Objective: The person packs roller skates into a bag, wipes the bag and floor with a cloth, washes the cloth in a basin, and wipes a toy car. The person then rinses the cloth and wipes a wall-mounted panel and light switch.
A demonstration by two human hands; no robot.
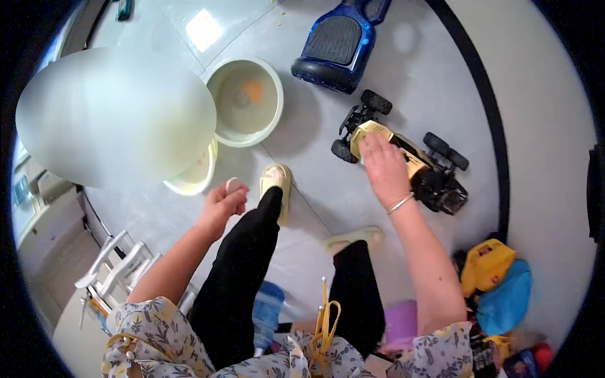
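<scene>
My right hand (386, 167) lies over the gold body of a toy car (409, 151) with black wheels, fingers stretched out across its top. The car sits at an angle on the floor, and my hand covers part of its middle. To the left, my left hand (224, 205) is closed with a small pale round piece (234, 184) at its fingertips; its kind I cannot make out. Beyond that hand stands a pale green basin (277, 116) with cloudy water and something orange in it. A smaller light basin (196, 188) is partly hidden behind a blurred patch.
A blue hoverboard (334, 47) lies beyond the car. At lower right, by the wall, are a yellow bag (485, 264), a blue item (506, 299) and a purple item (401, 322). White folded frames (120, 264) stand at left. A large blue bottle (268, 312) is near my legs.
</scene>
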